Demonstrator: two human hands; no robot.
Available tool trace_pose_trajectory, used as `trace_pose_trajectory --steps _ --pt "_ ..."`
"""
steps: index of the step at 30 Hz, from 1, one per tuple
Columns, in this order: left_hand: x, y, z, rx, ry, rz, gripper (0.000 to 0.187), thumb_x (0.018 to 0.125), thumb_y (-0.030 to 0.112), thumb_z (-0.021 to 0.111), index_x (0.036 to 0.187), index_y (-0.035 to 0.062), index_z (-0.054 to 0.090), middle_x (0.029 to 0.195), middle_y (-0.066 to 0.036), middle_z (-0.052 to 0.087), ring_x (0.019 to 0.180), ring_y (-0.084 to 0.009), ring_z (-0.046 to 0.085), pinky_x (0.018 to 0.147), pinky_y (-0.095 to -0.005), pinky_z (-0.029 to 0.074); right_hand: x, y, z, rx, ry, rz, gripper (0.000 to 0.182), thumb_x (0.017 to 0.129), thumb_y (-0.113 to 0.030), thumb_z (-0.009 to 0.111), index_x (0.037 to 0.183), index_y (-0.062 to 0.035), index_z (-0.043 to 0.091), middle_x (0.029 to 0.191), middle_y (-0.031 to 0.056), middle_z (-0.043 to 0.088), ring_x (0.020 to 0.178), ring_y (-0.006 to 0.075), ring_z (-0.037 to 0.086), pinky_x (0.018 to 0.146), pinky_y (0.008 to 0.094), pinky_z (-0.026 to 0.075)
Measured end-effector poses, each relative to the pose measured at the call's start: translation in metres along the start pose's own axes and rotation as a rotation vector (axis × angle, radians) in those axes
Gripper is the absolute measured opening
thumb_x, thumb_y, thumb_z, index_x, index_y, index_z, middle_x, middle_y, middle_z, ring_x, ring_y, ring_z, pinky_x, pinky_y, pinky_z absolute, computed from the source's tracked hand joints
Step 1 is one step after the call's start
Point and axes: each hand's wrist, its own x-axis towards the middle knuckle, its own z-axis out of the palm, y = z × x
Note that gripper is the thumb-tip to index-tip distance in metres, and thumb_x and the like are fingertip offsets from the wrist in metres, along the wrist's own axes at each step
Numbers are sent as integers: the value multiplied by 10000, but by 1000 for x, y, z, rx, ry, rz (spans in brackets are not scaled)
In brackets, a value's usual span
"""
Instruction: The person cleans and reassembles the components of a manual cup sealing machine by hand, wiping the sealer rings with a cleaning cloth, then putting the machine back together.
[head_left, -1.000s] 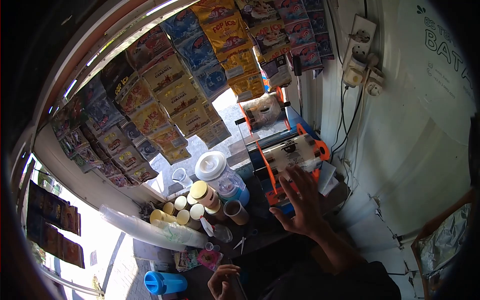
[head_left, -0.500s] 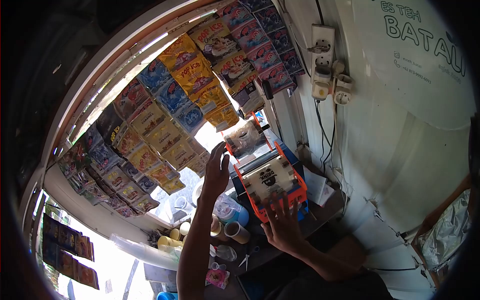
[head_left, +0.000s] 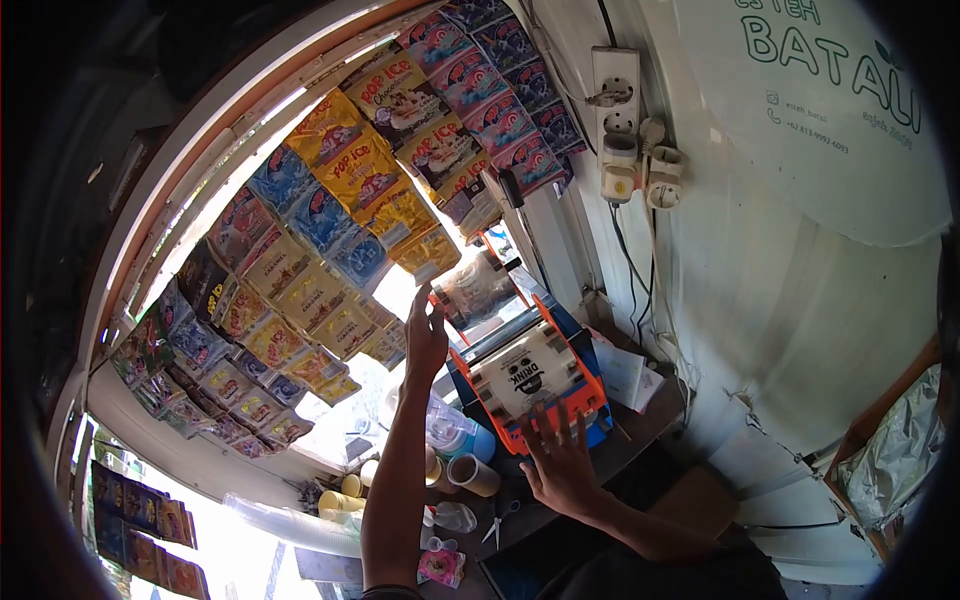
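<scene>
An orange and blue cup-sealing machine (head_left: 594, 392) stands on the dark counter, with a band of printed film (head_left: 527, 372) stretched over its front. At its back sits a film roll (head_left: 474, 288) between orange side brackets. My left hand (head_left: 427, 338) is raised at the left side of that roll, fingers extended upward close to its end. Spread over the lower front of the film are the fingers of my right hand (head_left: 560, 465), palm down. A brown paper cup (head_left: 473, 475) stands to the left of my right hand.
Scissors (head_left: 495, 522), a pink packet (head_left: 441, 567) and a blue-based clear jug (head_left: 455, 432) lie or stand left of the machine. Hanging drink sachets (head_left: 345, 170) cover the window. Power sockets (head_left: 618, 130) with cables are on the right wall. Stacked clear cups (head_left: 290, 525) lie by the window.
The view has turned slightly, so the wall and sachets appear further left. Both hands keep nearly the same places at the machine; the left fingers look more upright beside the roll.
</scene>
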Motion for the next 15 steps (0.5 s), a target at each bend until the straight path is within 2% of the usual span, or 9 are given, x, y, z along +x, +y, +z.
trace_pose_trajectory --steps 2,4,6,7,9,10,12,14,15 --pt "1 -9 3 -23 58 13 361 959 107 480 1296 -24 491 1260 -232 561 1161 -352 556 983 -405 431 -1 -1 -2 57 49 4 745 863 -221 619 1480 -78 227 1516 241 166 1383 484 185 1073 656 176" --pt "-4 -10 2 -91 37 -75 324 956 107 490 1258 -4 533 1259 -202 575 1157 -319 567 956 -394 450 -7 -2 -2 119 91 7 725 861 -204 624 1468 -67 253 1509 246 183 1381 478 201 1080 627 208" --pt "-14 -1 -3 -94 85 -67 278 954 111 497 1194 4 586 1193 -173 625 1101 -292 608 918 -372 470 -19 -2 -2 406 422 -101 615 838 -141 641 1388 -51 382 1443 231 317 1335 439 328 1056 529 319" --pt "-22 6 -10 -57 22 -54 256 954 112 496 1158 8 610 1130 -162 654 1056 -282 630 895 -364 476 -26 -3 -3 404 413 -97 615 838 -141 641 1388 -51 382 1443 231 317 1335 439 328 1056 529 319" --pt "-34 11 -17 -53 -100 -82 225 958 118 492 1021 4 675 939 -135 712 922 -249 680 851 -343 486 -37 -6 -8 419 492 -165 505 780 -48 656 1249 -6 472 1302 218 449 1211 402 473 968 459 428" --pt "-39 9 -21 -109 -128 -18 231 958 136 501 970 -1 686 912 -124 716 888 -222 681 822 -340 488 -39 -7 -10 419 488 -160 505 780 -48 656 1249 -6 472 1302 218 449 1211 402 473 968 459 428" --pt "-40 0 -30 -156 -250 -34 234 957 148 513 934 -6 689 890 -113 714 855 -192 674 806 -335 490 -41 -11 -11 424 501 -116 438 790 -66 662 1211 -55 540 1251 149 513 1181 341 515 942 433 423" --pt "-34 -3 -32 -77 -99 -19 236 955 148 522 902 -12 688 864 -114 711 832 -177 667 798 -334 490 -41 -9 -11 416 484 -113 430 784 -61 662 1199 -52 551 1246 149 518 1178 339 518 936 433 424" --pt "-28 -6 -30 -91 48 -66 209 950 128 523 929 -12 676 894 -115 709 794 -184 665 824 -343 498 -39 -9 -10 403 471 -112 422 778 -55 662 1188 -50 562 1242 148 523 1175 338 521 930 434 426"
